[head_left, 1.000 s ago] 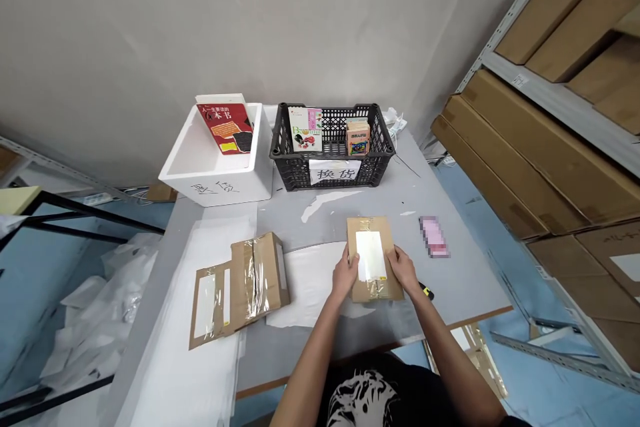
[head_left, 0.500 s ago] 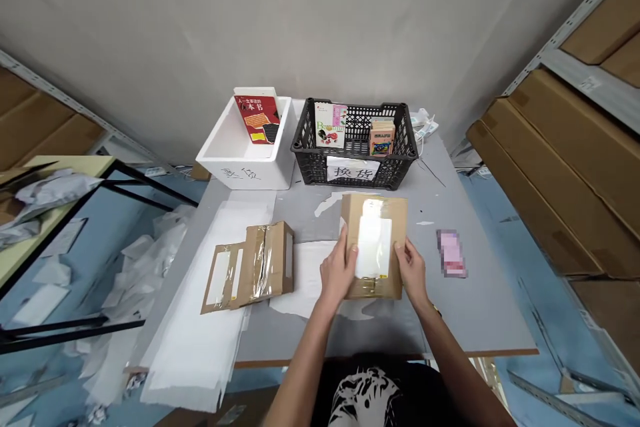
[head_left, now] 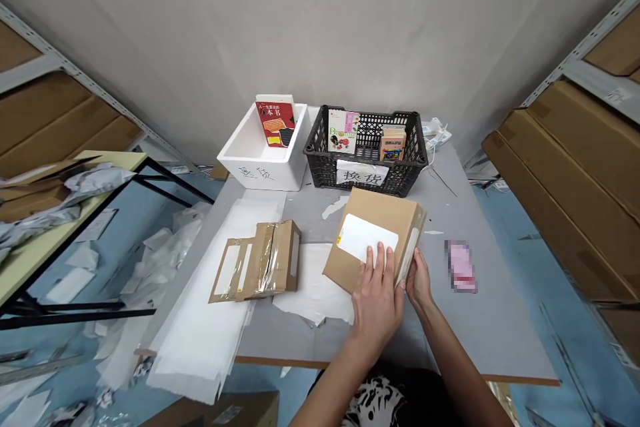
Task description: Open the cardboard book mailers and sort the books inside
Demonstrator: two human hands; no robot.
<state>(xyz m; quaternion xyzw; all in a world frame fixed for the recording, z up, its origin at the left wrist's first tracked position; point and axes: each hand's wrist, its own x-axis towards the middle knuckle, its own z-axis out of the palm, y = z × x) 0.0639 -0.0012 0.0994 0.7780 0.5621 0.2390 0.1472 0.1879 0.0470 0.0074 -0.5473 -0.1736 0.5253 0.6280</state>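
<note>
A brown cardboard box [head_left: 383, 210] with a white label is tilted over the front middle of the table. My left hand [head_left: 376, 290] lies on its label face, the fingers stretched out flat and the thumb near the box's edge. My right hand [head_left: 419, 280] is closed on the box's lower right side, with its fingertips partly hidden. To the left, apart from my hands, sits a second cardboard box [head_left: 277, 257] bound with shiny clear tape, one flap folded out.
White foam sheets [head_left: 215, 320] overhang the table's front left edge. A white foam box [head_left: 260, 170] with a red book [head_left: 277, 121] and a black crate [head_left: 367, 177] with books stand at the back. A pixelated pink object [head_left: 461, 267] lies right. Shelves of cartons [head_left: 560, 193] flank the table.
The cardboard box has been turned, so a different labelled face shows. My left hand has moved from its left side onto the face; my right hand stays at the right side, lower down.
</note>
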